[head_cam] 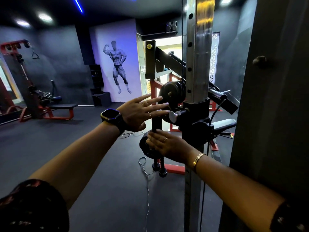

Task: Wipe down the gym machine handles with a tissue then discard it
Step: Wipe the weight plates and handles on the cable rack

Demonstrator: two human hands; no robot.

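Left hand (138, 113) by black pulley (172, 93), steel upright (199, 56) behind

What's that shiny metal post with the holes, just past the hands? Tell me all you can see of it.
The post is a square, silvery metal upright, shiny enough to catch yellow light near its top. Round holes run down its left face. It stands vertical and passes through a black collar carrying a pulley and a silver-knobbed pin. The left hand and right hand, both open, are beside it; neither grips it.
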